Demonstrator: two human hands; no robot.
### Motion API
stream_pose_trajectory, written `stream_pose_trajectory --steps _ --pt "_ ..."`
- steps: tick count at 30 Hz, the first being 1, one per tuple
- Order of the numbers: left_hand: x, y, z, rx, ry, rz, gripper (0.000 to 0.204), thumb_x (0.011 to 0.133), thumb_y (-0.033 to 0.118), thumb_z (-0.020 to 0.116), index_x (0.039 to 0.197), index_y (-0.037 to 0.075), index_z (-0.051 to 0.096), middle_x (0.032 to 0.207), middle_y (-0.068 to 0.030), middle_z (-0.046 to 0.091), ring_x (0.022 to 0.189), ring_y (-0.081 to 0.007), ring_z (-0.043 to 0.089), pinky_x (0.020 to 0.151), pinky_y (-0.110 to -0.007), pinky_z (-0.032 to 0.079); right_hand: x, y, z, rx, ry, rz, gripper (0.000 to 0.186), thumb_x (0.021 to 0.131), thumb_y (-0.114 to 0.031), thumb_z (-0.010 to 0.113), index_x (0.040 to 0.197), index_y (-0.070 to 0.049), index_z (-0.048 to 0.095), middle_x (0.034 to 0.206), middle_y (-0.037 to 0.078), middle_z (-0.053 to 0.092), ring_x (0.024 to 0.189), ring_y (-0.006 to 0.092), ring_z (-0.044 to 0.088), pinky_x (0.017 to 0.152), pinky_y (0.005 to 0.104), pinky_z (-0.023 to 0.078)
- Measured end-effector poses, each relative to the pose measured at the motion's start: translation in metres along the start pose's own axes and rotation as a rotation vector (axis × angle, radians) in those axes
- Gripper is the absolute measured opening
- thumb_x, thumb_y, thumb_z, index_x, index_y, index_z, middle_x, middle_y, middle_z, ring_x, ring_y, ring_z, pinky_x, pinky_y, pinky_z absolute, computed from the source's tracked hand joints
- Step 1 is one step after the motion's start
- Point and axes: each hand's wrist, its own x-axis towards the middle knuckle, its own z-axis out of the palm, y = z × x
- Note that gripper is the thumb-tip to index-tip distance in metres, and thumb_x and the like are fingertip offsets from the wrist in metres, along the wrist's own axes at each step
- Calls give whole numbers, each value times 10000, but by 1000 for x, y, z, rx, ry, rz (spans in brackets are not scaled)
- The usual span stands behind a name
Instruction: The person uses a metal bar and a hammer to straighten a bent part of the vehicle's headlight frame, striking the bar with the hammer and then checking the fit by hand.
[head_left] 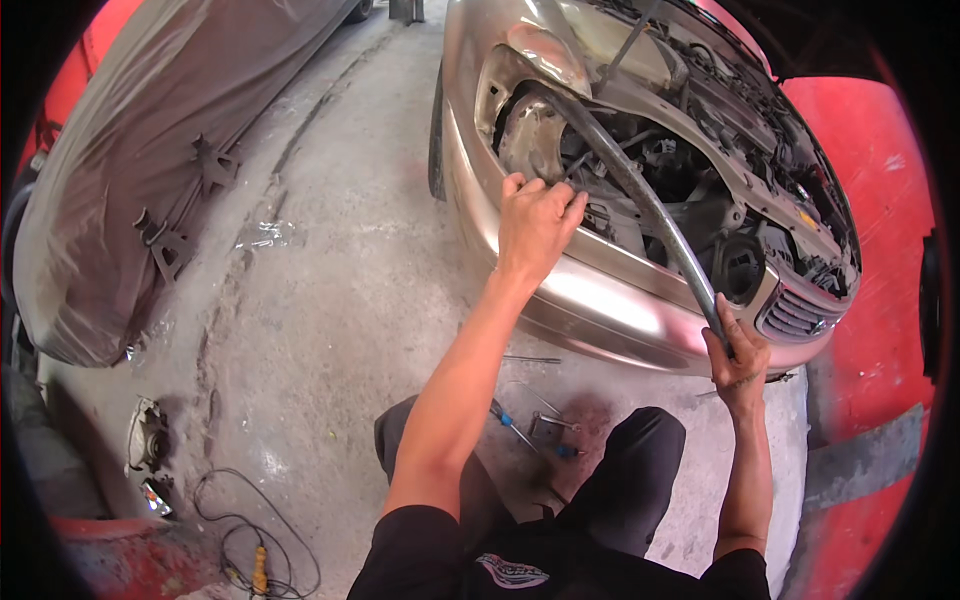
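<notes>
In front of me is the front end of a beige car (pixel 470 190), its headlight opening bare and its engine bay uncovered. A long grey metal bar (pixel 655 215) slants across the opening, its far end inside the fender by the headlight opening. My right hand (pixel 738 358) is wrapped round the bar's near end, beside the grille (pixel 797 313). Further left, my left hand (pixel 540 222) has its fingers curled over the upper edge of the bumper (pixel 625 305). The fingertips of that hand are partly hidden.
Screwdrivers (pixel 513 425) and a ratchet (pixel 558 420) lie on the floor between my knees. A covered car (pixel 150 150) and jack stands (pixel 165 245) are on the left. A cable with a yellow connector (pixel 260 570) lies lower left, near a loose car lamp (pixel 147 435). Red panels (pixel 870 170) flank the right.
</notes>
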Motion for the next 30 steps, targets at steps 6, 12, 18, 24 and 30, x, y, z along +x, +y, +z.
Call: stream_pose_trajectory --steps 6,12,18,24,30 --pt "1 -4 0 14 22 27 246 907 179 780 723 47 684 626 -124 613 686 -300 592 938 -452 443 -1 -13 -3 -26 -16 37 578 835 -29 802 1400 -45 682 763 166 638 636 282 609 604 404 482" --pt "3 -6 4 28 58 81 234 907 192 774 734 56 693 643 -129 629 708 -308 619 902 -447 455 -6 -56 -16 -30 13 182 544 874 -48 768 1410 -89 687 755 169 623 635 279 585 635 403 480" --pt "1 -13 1 59 65 104 235 913 207 762 740 65 691 647 -124 631 709 -302 626 882 -442 458 13 -79 -41 -84 -48 221 534 886 -54 760 1413 -89 683 764 168 625 638 269 567 656 388 480" --pt "0 -8 3 51 51 71 238 915 211 761 743 63 689 654 -124 645 712 -306 631 902 -449 458 19 -50 -47 -62 -78 119 529 890 -56 750 1413 -40 670 778 171 637 638 241 546 648 368 473" --pt "0 -13 6 29 40 59 260 933 244 737 756 55 712 671 -136 637 720 -323 619 897 -457 436 17 -33 -35 -42 -117 155 526 893 -69 759 1409 -21 668 828 189 678 667 215 574 665 335 483"
